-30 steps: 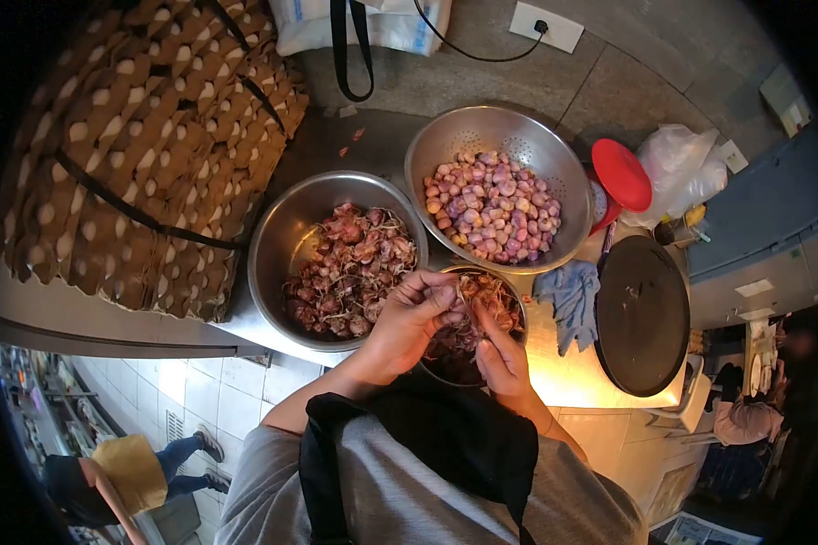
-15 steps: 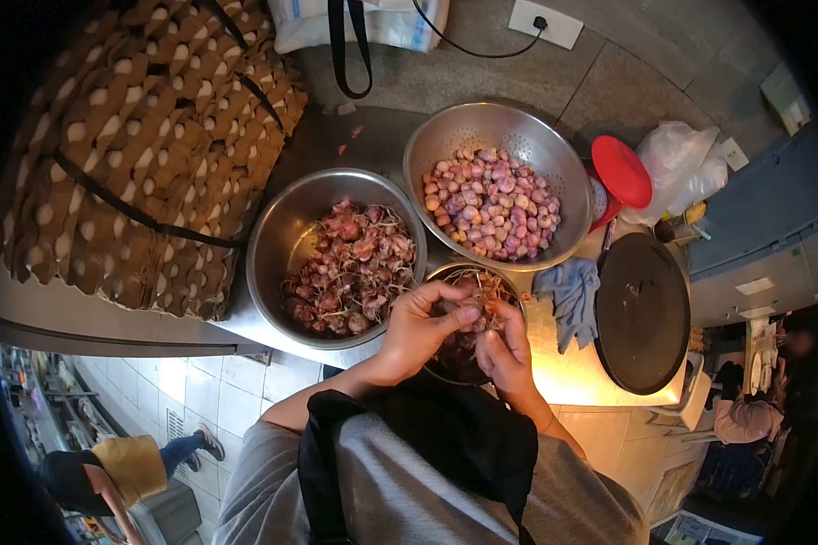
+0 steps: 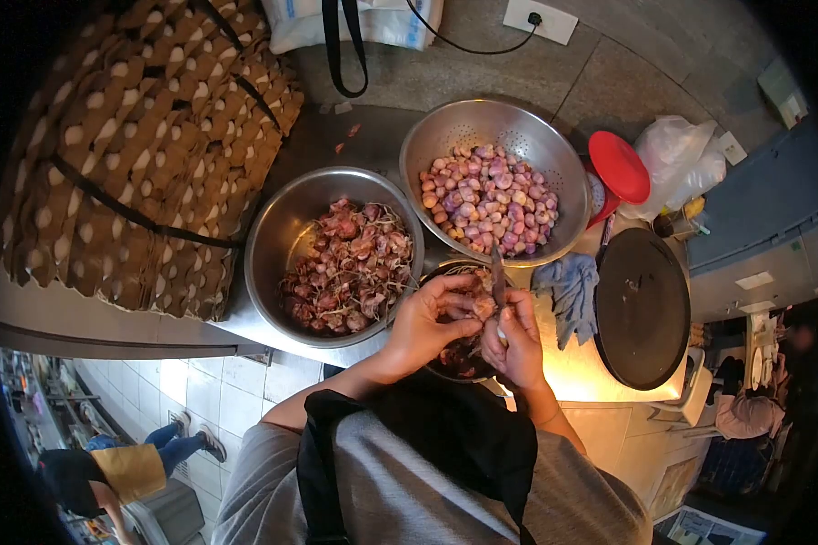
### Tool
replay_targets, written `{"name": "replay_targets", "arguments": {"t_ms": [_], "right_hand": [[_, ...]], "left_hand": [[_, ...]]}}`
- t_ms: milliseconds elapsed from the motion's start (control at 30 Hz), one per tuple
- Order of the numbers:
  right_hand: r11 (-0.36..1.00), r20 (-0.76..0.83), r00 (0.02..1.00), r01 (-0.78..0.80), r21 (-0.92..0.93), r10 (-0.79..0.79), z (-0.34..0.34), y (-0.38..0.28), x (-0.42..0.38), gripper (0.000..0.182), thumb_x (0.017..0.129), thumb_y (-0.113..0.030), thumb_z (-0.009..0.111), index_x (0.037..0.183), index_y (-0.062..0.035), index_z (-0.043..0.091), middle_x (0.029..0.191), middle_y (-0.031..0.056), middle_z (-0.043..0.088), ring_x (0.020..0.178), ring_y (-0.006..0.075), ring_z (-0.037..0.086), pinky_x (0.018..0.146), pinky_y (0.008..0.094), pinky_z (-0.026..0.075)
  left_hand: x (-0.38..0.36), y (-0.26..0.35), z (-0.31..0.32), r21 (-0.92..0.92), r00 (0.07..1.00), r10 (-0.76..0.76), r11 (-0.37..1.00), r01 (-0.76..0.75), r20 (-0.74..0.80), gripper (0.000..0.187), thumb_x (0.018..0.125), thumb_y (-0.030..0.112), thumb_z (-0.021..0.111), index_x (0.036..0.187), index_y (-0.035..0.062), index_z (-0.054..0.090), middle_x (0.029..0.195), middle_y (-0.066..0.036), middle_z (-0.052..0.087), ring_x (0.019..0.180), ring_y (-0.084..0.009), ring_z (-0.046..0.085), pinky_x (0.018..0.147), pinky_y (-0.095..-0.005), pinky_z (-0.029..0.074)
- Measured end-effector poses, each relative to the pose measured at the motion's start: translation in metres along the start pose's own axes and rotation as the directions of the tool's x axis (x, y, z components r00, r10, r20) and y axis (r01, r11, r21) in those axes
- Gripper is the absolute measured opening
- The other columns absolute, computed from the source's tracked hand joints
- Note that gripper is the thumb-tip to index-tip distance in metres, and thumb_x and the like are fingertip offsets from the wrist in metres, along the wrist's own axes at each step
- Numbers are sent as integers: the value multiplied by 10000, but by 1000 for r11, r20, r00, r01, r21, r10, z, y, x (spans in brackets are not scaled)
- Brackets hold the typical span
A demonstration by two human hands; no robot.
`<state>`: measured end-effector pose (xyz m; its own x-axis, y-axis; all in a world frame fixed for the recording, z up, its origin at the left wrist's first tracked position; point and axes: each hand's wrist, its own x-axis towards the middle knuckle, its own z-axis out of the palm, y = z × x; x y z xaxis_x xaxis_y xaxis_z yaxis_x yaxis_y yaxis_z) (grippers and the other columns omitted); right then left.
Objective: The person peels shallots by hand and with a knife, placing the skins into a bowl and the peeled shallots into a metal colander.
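Observation:
My left hand [image 3: 434,320] pinches an unpeeled shallot [image 3: 483,307] between thumb and fingers. Closed around a small knife, my right hand [image 3: 516,343] holds its blade [image 3: 498,272] pointing away from me, right beside the shallot. Beneath both hands sits a smaller bowl [image 3: 454,365] with dark reddish skins, largely covered by the hands. To the left, a steel bowl [image 3: 262,272] holds many unpeeled shallots [image 3: 350,263] with stringy roots. Behind my hands, a steel colander [image 3: 418,145] contains peeled pinkish-purple shallots [image 3: 495,195].
Tied egg trays [image 3: 145,145] are stacked at left. Right of the bowls lie a blue cloth [image 3: 568,295] and a round black tray [image 3: 643,309]. A red-topped scale [image 3: 620,168] and plastic bags [image 3: 677,163] stand behind. A person [image 3: 109,477] is at lower left.
The knife blade has come up into view in my right hand, pointing away from me. My fingers have shifted around the shallot. The person at lower left has moved slightly.

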<state>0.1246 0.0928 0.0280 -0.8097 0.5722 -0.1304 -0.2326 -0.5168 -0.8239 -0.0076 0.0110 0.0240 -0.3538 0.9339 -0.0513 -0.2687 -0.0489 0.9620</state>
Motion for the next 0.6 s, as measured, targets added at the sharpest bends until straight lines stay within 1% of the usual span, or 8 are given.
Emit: {"name": "replay_targets", "arguments": {"t_ms": [67,100,167,267,367,400,500,600], "right_hand": [[999,-22,999,39,-36,-40,-3,-6,0,175,913,-204,387,1060,-114,356,540,-18,329,403,54,269,360,182,224],[992,-48,996,67,-103,-73,-4,-5,0,181,912,-196,392,1064,-106,355,555,-21,334,420,52,277,373,181,228],[964,-94,986,115,-238,-141,-8,0,0,193,909,-178,402,1072,-90,352,583,-26,342,454,46,291,398,180,236],[925,-46,974,196,-327,-223,-4,15,-1,225,902,-164,423,1091,-71,343,642,-26,385,495,38,316,431,172,254],[940,17,981,188,-286,-191,1,18,-5,243,900,-179,431,1100,-77,337,633,-19,396,487,44,325,434,168,263],[955,34,988,156,-254,-153,3,14,-6,243,901,-185,427,1102,-83,336,619,-17,391,481,46,324,430,170,261],[985,48,999,32,-171,-24,3,2,-8,237,909,-220,409,1102,-105,334,574,-12,369,452,54,310,405,177,251],[989,49,997,-52,-136,59,2,-4,-5,225,915,-257,385,1091,-125,337,538,-9,344,418,58,285,374,185,233]], "left_hand": [[2,-8,-7,159,999,-26,987,20,39,382,737,-13,633,1086,-8,477,1031,-87,563,899,-118,542,777,-245,447],[1,-9,-10,326,996,56,942,-76,71,388,740,5,637,1091,-5,471,1015,-76,563,894,-114,537,770,-246,447],[-2,-11,-13,612,966,194,747,-259,173,402,747,40,643,1102,3,459,984,-53,561,883,-106,527,757,-247,448],[-2,4,1,216,999,41,975,-44,15,369,753,67,646,1071,9,467,951,-38,536,857,-97,510,747,-245,443],[1,2,-3,36,1000,-16,999,15,20,345,759,68,644,1050,23,465,936,-33,516,843,-91,499,747,-238,434],[1,2,-6,-152,982,-178,971,186,68,329,764,58,635,1043,30,464,963,-41,512,876,-95,498,782,-238,424],[2,6,-3,-130,996,-88,988,88,3,317,774,46,619,1046,29,458,969,-40,518,908,-98,494,814,-240,415],[3,8,-3,-163,999,-33,986,37,29,327,780,30,600,1071,20,450,979,-62,524,911,-110,497,806,-243,423]]}}
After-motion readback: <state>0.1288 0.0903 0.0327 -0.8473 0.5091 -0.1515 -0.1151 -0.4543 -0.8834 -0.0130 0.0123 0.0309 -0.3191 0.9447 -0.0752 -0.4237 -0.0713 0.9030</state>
